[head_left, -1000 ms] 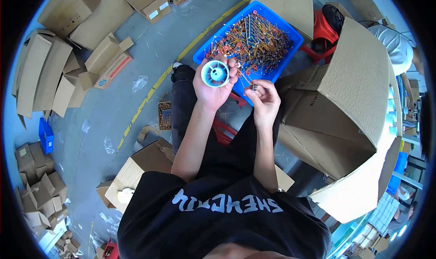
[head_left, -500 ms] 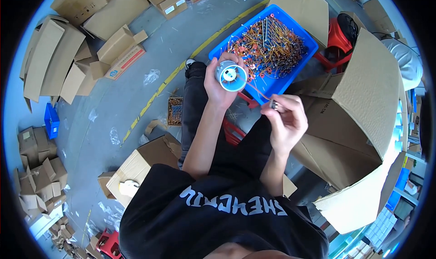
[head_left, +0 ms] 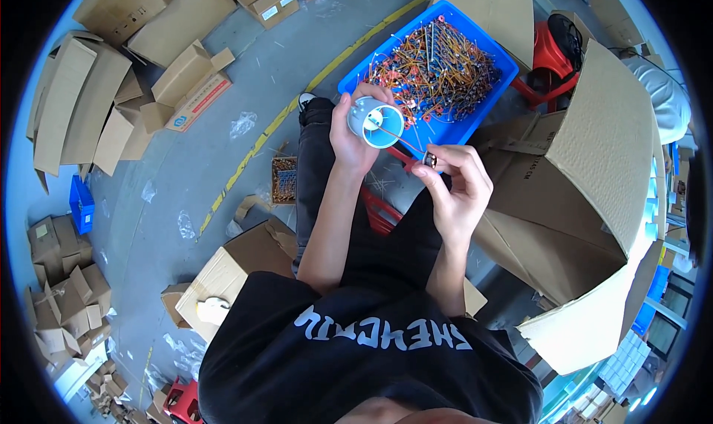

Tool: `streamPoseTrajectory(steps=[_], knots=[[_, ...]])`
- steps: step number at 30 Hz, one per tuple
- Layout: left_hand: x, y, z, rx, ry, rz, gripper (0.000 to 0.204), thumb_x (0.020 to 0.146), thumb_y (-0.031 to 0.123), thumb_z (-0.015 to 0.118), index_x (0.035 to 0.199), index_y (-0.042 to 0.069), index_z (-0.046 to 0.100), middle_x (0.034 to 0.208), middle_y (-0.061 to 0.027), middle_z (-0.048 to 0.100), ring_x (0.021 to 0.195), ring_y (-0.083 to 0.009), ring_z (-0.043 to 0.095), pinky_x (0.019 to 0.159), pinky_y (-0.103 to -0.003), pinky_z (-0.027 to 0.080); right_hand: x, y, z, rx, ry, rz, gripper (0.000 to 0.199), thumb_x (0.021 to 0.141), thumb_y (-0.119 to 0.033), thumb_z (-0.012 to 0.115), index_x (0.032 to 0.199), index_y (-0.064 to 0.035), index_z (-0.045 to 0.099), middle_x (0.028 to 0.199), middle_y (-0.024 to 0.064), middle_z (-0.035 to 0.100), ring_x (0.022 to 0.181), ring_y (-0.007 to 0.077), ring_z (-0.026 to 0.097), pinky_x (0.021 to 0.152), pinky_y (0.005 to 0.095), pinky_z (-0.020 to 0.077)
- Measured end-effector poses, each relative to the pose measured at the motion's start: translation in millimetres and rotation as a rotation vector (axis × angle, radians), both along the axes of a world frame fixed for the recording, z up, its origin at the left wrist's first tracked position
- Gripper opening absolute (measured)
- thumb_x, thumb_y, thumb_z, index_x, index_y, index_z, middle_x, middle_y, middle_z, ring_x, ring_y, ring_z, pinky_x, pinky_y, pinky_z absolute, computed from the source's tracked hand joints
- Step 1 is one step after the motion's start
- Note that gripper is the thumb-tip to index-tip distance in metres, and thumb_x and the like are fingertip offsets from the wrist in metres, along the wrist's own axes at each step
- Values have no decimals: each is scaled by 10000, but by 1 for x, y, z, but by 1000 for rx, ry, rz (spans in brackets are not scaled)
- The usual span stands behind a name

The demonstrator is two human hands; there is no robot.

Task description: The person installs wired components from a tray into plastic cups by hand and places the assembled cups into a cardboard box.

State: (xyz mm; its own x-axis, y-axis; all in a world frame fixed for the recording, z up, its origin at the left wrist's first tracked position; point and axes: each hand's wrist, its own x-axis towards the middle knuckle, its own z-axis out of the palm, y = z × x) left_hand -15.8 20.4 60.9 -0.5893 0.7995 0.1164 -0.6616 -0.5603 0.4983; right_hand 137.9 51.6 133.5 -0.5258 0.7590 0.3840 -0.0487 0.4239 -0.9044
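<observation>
My left hand [head_left: 355,138] is closed round a pale blue, cup-shaped plastic housing [head_left: 385,137], its open end turned toward my right hand. Inside the housing sits a small white round part [head_left: 373,119]. My right hand [head_left: 458,186] pinches a small dark metallic part [head_left: 430,160] between thumb and fingers, just right of the housing's rim. A thin orange-brown wire [head_left: 405,139] runs from the white part to the piece in my right fingers. Behind both hands, a blue tray [head_left: 483,127] holds many thin wired parts with orange and red bits.
A large open carton [head_left: 564,216] stands close on my right, near a red stool [head_left: 553,63]. Another open carton [head_left: 223,275] is at my left. On the floor lie a small box of parts [head_left: 284,179] and scraps of plastic. Several cartons line the far left.
My right hand has moved left, bringing the small metallic part closer to the housing. The housing has tilted so that its opening faces more to the right.
</observation>
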Motion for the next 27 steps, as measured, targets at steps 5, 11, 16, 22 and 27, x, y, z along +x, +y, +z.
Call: streamPoseTrajectory(steps=[5, 11, 16, 22, 27], knots=[[-3, -3, -1, 35, 59, -85, 485, 929, 447, 309, 894, 19, 536, 950, -107, 513, 810, -235, 514, 717, -345, 410, 5, 4, 2, 22, -29, -40, 284, 663, -3, 804, 901, 31, 652, 889, 99, 644, 677, 111, 636, 628, 224, 498], [-5, -3, -1, -10, 147, -143, 479, 921, 428, 325, 928, 5, 550, 947, -109, 532, 872, -245, 528, 774, -335, 423, 8, 6, 0, 132, -47, -62, 276, 656, -10, 808, 885, 16, 656, 875, 89, 647, 644, 97, 617, 606, 215, 488], [1, 1, -1, -181, 65, -206, 502, 960, 411, 318, 1076, -22, 545, 1042, -119, 581, 1032, -252, 547, 908, -361, 425, 5, 9, 1, 80, -46, -53, 269, 668, -15, 803, 889, 10, 652, 864, 94, 651, 614, 84, 608, 570, 203, 478], [31, 11, 8, -50, -192, -401, 550, 981, 442, 327, 1223, -23, 493, 1156, -119, 582, 1103, -235, 541, 946, -373, 419, 0, 6, 2, -237, -53, -192, 252, 707, -24, 779, 915, 14, 642, 815, 86, 675, 527, 73, 574, 486, 206, 448], [52, 21, 29, -110, -257, -464, 566, 983, 457, 333, 1270, -9, 474, 1161, -110, 579, 1059, -214, 558, 904, -345, 431, 7, 12, -4, -142, -135, -330, 233, 709, -21, 770, 905, 9, 648, 782, 87, 684, 499, 80, 569, 455, 222, 430]])
